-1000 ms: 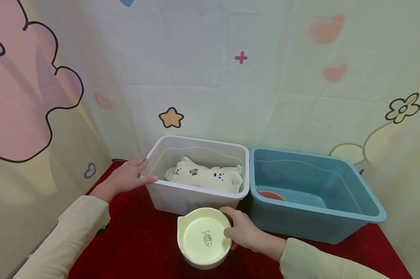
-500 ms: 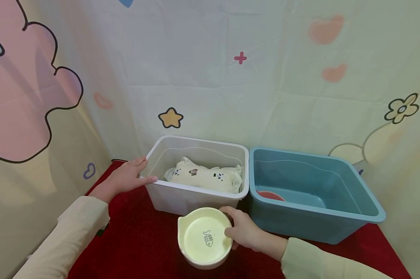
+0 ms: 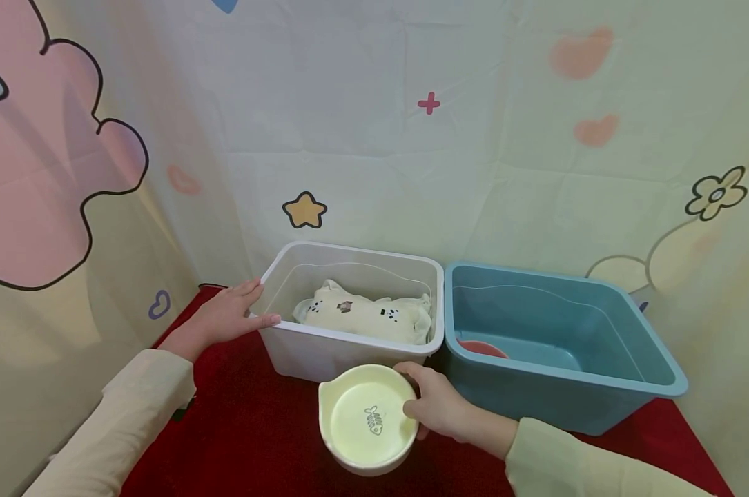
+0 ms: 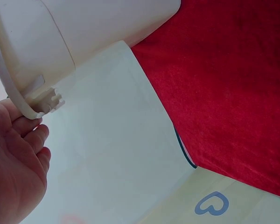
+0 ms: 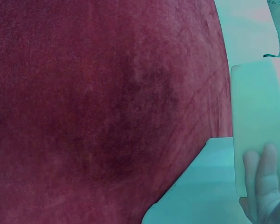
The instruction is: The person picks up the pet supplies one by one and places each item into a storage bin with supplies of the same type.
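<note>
My right hand (image 3: 441,407) grips the right side of a pale yellow bowl (image 3: 368,421), thumb at the rim and fingers against the outer wall. The bowl has a fish-bone drawing inside and is held tilted toward me, in front of the white bin (image 3: 343,352). In the right wrist view, fingers (image 5: 267,172) lie along the outside of the bowl (image 5: 259,107). My left hand (image 3: 225,314) holds the front left corner of the white bin's rim; the left wrist view has its fingers (image 4: 36,137) curled below that rim. A cream cloth bundle with small animal prints (image 3: 364,312) lies inside this bin.
Close to the white bin's right side stands a blue bin (image 3: 567,397) with a partly hidden reddish-pink round object (image 3: 484,348) inside. Both bins stand on a red cloth (image 3: 237,428). A patterned curtain (image 3: 374,172) hangs behind them.
The bowl, in my right hand, has shifted slightly up and to the right in the head view. My left hand has stayed at the rim of the white bin.
</note>
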The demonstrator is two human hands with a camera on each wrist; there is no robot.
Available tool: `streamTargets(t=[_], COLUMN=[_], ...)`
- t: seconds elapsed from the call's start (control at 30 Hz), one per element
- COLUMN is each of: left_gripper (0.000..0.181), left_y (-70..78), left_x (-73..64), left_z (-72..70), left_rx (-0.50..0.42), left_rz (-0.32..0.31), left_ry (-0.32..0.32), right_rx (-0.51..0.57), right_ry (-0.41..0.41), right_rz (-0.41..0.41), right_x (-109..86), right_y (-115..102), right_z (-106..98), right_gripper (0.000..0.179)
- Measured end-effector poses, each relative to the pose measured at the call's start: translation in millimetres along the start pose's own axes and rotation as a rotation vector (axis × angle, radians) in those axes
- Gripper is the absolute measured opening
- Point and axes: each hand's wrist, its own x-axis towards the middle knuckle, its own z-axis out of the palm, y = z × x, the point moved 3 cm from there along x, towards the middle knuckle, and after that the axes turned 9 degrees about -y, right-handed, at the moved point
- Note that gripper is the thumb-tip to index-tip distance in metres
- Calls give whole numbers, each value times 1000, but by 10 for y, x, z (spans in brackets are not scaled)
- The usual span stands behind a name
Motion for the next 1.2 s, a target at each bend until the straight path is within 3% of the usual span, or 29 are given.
streamTargets(t=[1.2], left_gripper=[90], left_y=[8], left_x=[6], left_z=[-2], left_rx=[-6], left_rz=[4], left_ry=[4], right_rx=[-18], right_ry=[11], right_rz=[0], right_x=[-75], right_y=[-102], right_z=[-142], right_gripper=[50])
